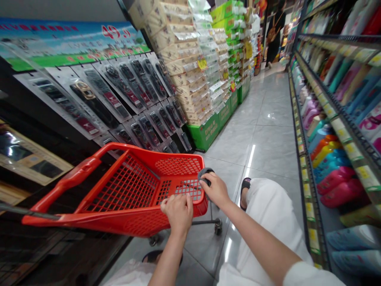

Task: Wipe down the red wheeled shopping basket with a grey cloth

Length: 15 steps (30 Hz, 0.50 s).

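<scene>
A red plastic shopping cart with a lattice basket stands at an angle before me, its handle towards the left. On the basket's near rim, my left hand is closed with the fingers curled over the edge. My right hand holds a dark grey cloth against the rim at the cart's front end. Part of the cloth is hidden under my fingers. The basket floor shows through its holes, with nothing lying in it.
Packaged belts hang on a display at the left. Stacked tissue packs stand on green boxes beyond the cart. Shelves of bottles line the right side. A person in dark clothes is far down the tiled aisle.
</scene>
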Tool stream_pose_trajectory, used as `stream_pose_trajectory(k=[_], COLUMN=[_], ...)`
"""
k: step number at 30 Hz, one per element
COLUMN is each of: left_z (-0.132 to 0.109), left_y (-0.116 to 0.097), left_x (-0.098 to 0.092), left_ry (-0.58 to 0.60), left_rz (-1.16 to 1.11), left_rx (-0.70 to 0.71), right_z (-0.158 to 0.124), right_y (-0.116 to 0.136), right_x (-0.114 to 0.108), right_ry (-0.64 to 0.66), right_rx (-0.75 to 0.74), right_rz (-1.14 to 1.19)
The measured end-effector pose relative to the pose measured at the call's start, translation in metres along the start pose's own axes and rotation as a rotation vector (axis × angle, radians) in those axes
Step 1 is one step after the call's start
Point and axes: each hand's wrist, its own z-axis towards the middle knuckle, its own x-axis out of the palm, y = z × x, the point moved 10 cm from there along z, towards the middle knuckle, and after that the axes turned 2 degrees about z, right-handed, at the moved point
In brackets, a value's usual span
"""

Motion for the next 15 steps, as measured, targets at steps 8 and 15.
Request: stream_pose_trajectory(k=[8,15], left_z=[0.002,0.005], left_y=[0.000,0.003], left_x=[0.003,0.008], left_ry=[0.037,-0.008], left_rz=[0.024,0.104], left_rx=[-0.030,-0.060], right_z=[0.102,-0.002], right_y=[-0.028,0.005], right_x=[0.007,0.014], right_ry=[0.015,0.083], right_rx=[0.112,0.027], right_rz=[-0.194,-0.204])
